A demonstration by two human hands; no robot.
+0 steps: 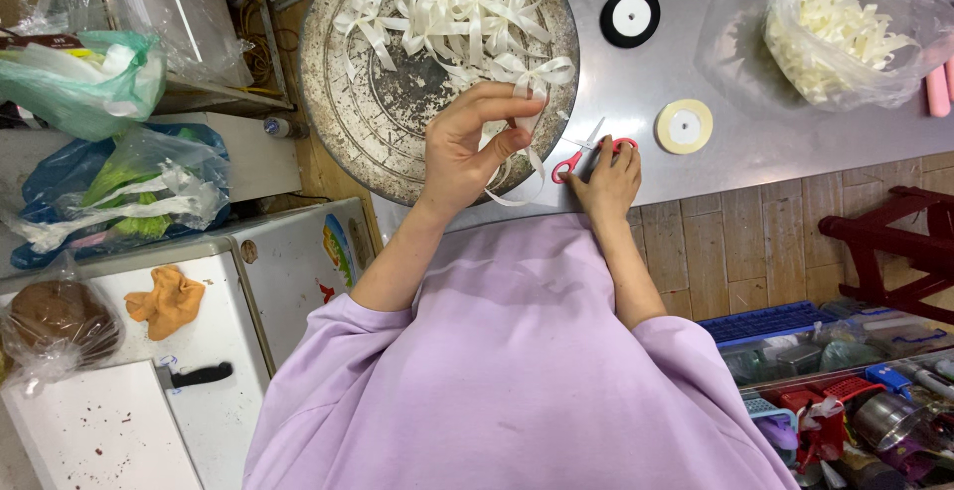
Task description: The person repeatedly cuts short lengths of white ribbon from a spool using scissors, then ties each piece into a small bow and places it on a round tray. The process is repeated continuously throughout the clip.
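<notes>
My left hand (475, 142) is raised over the near rim of a round worn metal tray (348, 92) and pinches a cream ribbon bow (532, 78) between thumb and fingers, its tails hanging down. A heap of cream ribbon bows (447, 3) lies in the tray. My right hand (608, 180) rests on the steel table (696, 82) and grips small red-handled scissors (576, 160) lying flat, blades pointing away.
A black ribbon spool (630, 17) and a cream ribbon spool (684, 126) lie on the table. A clear bag of cream ribbon pieces (845, 28) sits far right. Bags, a white cabinet (248, 291) and an orange cloth (166, 301) are left; a dark red stool (894, 242) and tool clutter right.
</notes>
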